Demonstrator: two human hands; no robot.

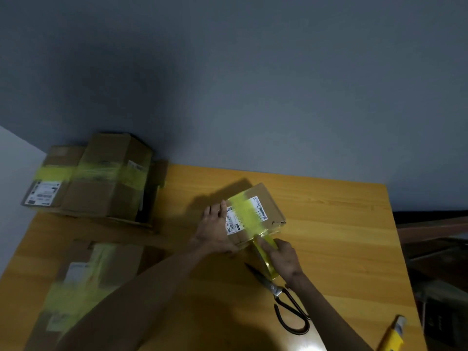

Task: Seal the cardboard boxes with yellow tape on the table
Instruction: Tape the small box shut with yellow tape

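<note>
Mid-table, a bit past centre, I've got the small box (263,198) lying flat, shipping label up, w/ a strip of yellow tape (245,214) across its top, over the label and down the near edge. The tape carries on from that edge to the tape roll (266,257), which sits just off the box's near side.

Right hand (285,258) is wrapped round the roll, fingers curled over it. Left hand (215,226) lies on the box's left side, fingers straight & close together, pressed flat.

Scissors (277,291) lie on the table (342,236) just my side of the roll. Their blades point toward the box and the dark handles toward me, partly under the right wrist.

Far-left corner: two taped boxes (109,178) side by side, the taller on the right, a yellow band across both, blurred. Near-left: another box (101,262), yellow tape on it too, v. blurred, w/ the left forearm crossing in front. Bottom-right table edge: a yellow item (391,338), can't tell what it is. Grey wall (253,97) behind.
</note>
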